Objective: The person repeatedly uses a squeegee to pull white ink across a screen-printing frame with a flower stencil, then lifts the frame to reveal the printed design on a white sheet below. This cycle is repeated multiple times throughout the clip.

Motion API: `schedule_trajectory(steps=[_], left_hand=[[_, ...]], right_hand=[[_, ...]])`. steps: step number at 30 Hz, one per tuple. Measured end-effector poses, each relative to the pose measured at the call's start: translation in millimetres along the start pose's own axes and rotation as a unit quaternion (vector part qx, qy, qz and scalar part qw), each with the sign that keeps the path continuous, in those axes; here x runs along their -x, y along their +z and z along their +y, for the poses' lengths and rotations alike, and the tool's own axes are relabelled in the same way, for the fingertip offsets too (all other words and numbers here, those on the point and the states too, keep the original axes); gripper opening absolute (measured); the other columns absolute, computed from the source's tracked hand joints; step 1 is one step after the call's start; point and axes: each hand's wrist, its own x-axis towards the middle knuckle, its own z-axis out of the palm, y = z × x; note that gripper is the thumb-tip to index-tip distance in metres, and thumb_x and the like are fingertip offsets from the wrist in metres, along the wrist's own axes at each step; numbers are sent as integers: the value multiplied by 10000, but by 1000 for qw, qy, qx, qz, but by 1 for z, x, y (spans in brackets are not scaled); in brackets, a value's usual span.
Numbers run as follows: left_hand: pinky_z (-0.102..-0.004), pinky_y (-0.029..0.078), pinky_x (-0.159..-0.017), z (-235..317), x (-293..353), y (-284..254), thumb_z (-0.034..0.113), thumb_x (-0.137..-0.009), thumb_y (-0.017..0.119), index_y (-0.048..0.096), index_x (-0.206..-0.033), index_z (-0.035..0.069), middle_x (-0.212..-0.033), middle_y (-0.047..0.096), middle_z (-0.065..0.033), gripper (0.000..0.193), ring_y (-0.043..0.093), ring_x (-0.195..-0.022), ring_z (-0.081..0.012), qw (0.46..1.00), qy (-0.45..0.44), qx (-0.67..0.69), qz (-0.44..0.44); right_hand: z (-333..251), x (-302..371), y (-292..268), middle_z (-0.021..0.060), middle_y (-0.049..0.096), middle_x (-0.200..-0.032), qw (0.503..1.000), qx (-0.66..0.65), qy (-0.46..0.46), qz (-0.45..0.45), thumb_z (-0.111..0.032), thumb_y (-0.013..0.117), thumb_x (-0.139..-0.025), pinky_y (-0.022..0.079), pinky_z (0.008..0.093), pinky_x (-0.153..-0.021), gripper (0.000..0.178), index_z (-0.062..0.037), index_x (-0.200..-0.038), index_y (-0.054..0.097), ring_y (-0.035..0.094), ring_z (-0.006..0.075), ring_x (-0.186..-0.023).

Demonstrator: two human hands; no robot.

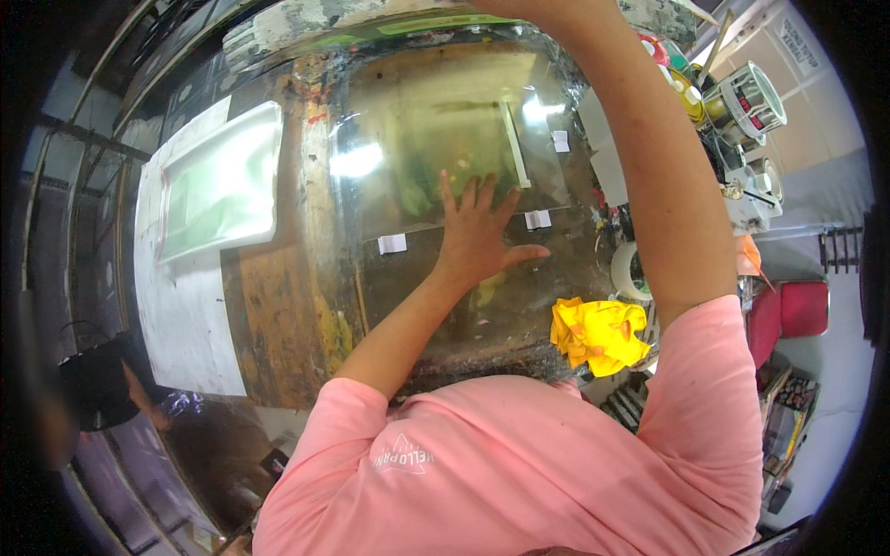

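My left hand (pixel 477 227) lies with its fingers spread over a glossy, see-through surface (pixel 417 102) on the worktable. Under or on that surface shows a yellowish-green sheet; I cannot tell its kind. A narrow pale strip (pixel 514 146) is just beyond my fingertips to the right. Small white folded tabs (pixel 392 244) sit around the sheet. My right arm stretches to the far edge, where my right hand (pixel 524 7) is cut off by the picture's top; its fingers do not show. Nearest to it is a bright green strip (pixel 417 26) along the far edge.
On the left, a white shallow tray (pixel 278 195) rests on white paper (pixel 185 324). A crumpled yellow cloth (pixel 600 335) lies at the near right corner, beside a roll of tape (pixel 629 271). Paint cans (pixel 746 102) crowd the right side. A red chair (pixel 802 309) stands beyond.
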Motion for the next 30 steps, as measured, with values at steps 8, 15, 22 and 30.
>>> schedule_trajectory(steps=[8, 15, 22, 30], left_hand=[[-686, 177, -1268, -8, 1, -14, 825, -801, 705, 711, -1406, 116, -1430, 638, -202, 931, 563, -1380, -387, 992, 13, 73, 98], [-369, 571, -946, -85, 19, -161, 255, -793, 980, 387, -1603, -53, -1190, 743, -143, 1050, 731, -1015, -181, 758, -204, 545, 296], [-471, 512, -1015, -80, 83, -112, 583, -613, 1008, 605, -1474, -32, -1148, 743, -166, 1133, 705, -1106, -315, 879, -299, 345, 141], [-458, 287, -1080, -84, 113, -62, 717, -513, 963, 669, -1451, 99, -1182, 583, -83, 1161, 495, -1220, -279, 943, -319, 34, 83]], right_hand=[[-5, 5, 8, 244, 731, -797, 994, -3, -51, 95, -552, 588, -971, 520, 516, -875, 613, 7, -784, 756, 711, 439, -843], [-20, 67, 18, 179, 765, -867, 999, 30, -17, 11, -562, 603, -1004, 498, 510, -835, 601, 1, -1171, 733, 735, 378, -859], [-20, 180, 52, 142, 702, -1020, 957, -69, -54, -276, -553, 635, -1009, 497, 505, -834, 447, -133, -1017, 787, 670, 360, -989], [-43, 264, 89, 118, 715, -998, 960, -124, 18, -252, -499, 719, -964, 570, 484, -763, 407, -111, -1078, 759, 695, 345, -936]])
